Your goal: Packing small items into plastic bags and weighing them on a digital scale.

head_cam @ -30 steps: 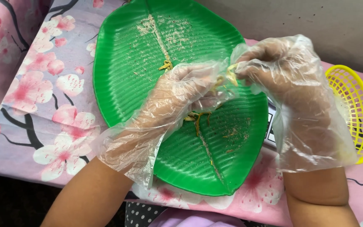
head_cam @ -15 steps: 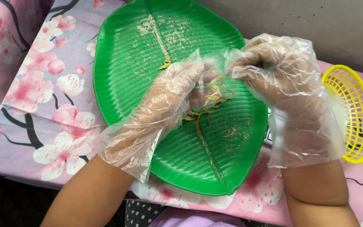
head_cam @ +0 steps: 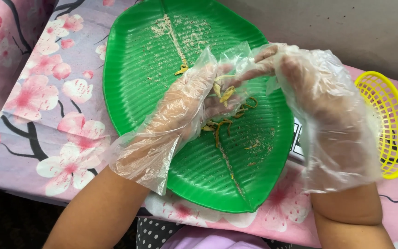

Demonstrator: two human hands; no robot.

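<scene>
Gloved left hand [head_cam: 180, 110] palm-up, fingers open, right hand [head_cam: 309, 92] fingertips pinching yellowish scraps [head_cam: 224, 92] (above green tray [head_cam: 139, 60])

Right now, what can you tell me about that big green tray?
The green tray is leaf-shaped, looks like plastic, and has ribbed grooves running out from a centre vein. It lies flat on a pink floral cloth. Pale crumbs and yellowish-brown strips are scattered on it. The gloved left hand and right hand work above its middle.
</scene>
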